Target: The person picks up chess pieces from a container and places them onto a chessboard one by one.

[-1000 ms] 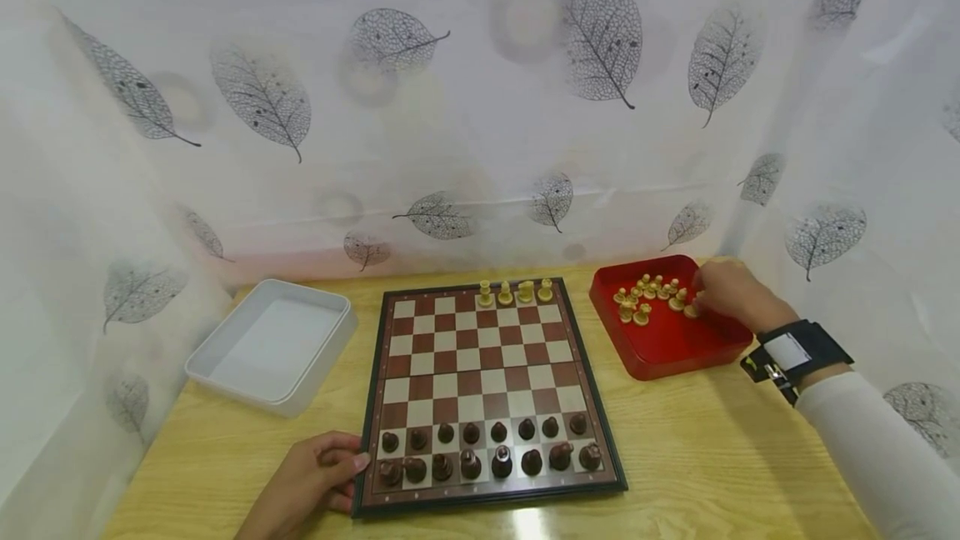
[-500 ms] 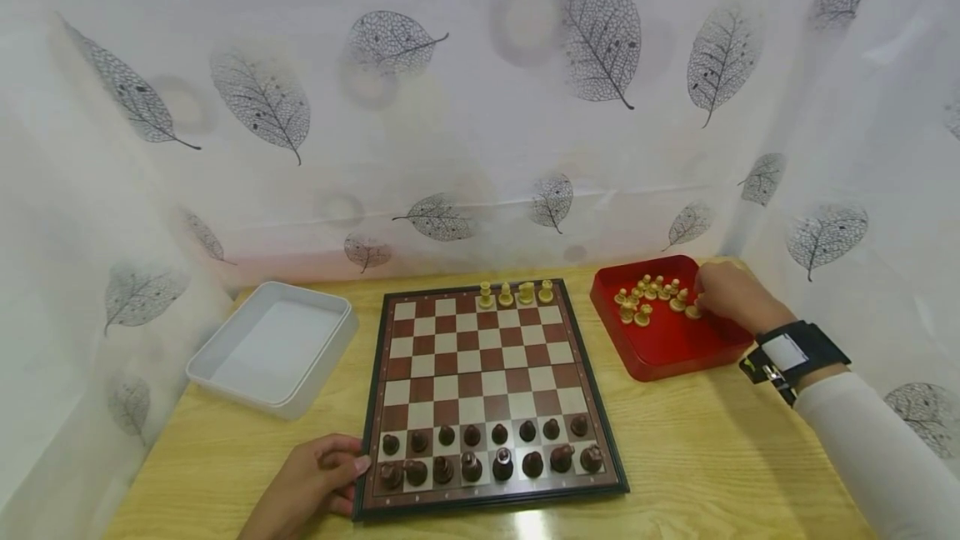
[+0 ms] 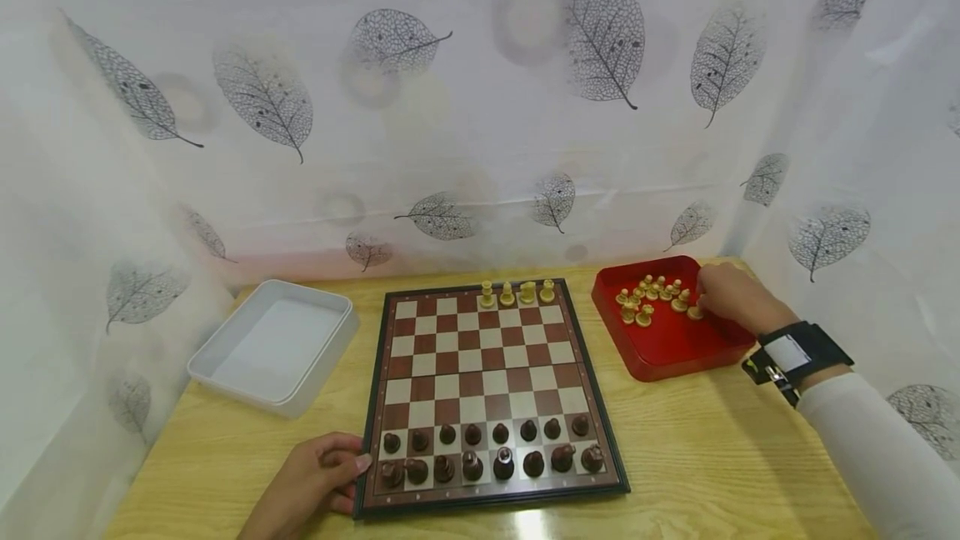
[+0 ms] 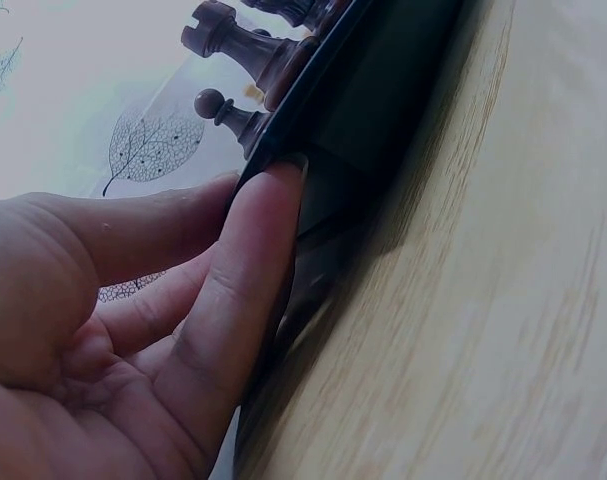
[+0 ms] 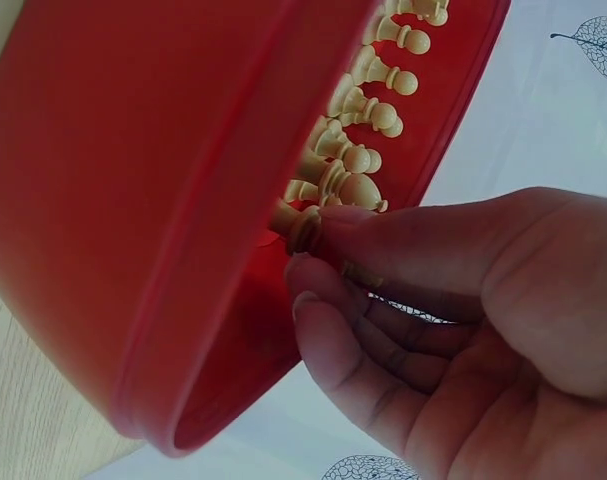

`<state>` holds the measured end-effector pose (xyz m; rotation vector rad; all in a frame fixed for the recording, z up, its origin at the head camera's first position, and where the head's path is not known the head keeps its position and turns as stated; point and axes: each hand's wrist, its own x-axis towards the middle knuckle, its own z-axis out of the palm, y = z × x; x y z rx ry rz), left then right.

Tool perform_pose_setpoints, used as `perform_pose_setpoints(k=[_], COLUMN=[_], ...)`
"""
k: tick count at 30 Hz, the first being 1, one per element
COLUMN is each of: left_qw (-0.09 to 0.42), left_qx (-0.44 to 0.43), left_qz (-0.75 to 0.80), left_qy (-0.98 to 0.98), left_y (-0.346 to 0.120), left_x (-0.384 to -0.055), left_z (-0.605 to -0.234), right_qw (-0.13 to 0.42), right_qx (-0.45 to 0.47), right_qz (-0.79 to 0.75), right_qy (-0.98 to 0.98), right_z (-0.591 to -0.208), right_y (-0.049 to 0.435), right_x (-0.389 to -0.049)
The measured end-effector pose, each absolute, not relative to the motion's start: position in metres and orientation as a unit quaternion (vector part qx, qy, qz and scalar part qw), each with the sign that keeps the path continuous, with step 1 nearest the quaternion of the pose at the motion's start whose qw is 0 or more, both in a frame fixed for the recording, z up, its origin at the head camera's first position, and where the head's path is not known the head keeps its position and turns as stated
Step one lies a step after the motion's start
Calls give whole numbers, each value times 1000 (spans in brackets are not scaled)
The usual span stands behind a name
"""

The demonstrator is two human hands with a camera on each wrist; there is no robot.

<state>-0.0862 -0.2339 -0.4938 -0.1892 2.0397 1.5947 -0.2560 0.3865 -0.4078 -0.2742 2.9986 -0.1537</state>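
L hand [image 3: 303, 477] at near-L edge of board [image 3: 470, 361], thumb + fingers pinching its rim; R hand [image 3: 735, 294] to R of board, in red box [image 3: 648, 370], thumb + fingers pinching a light chess pc [image 5: 303, 230]; other light pcs [image 3: 644, 317] in same box; 4 light pcs [image 3: 527, 293] on board's far row, R half; dark pcs [image 3: 503, 467] in 2 rows, board's near side; white tray [image 3: 266, 357] L of board, apart

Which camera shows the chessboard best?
The head view: the chessboard fits whole in frame, seen from above. The left wrist view catches only a dark section of it; the right wrist view, none.
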Motion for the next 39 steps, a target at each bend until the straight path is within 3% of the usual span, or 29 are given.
perform_pose_setpoints(k=[17, 29, 39], left_qw=[272, 262, 262], left_qx=[-69, -72, -65], left_qz=[588, 593, 586], left_qy=[759, 758, 764], left_y=[-233, -232, -234], left_x=[-86, -85, -86], left_z=[-494, -492, -495], right_qw=[37, 80, 49], right_qx=[-107, -76, -103], right_qz=[-44, -58, -67], right_qy=[993, 992, 991], right_z=[-404, -370, -355], right_y=[387, 371, 352], right_x=[-257, -253, -258])
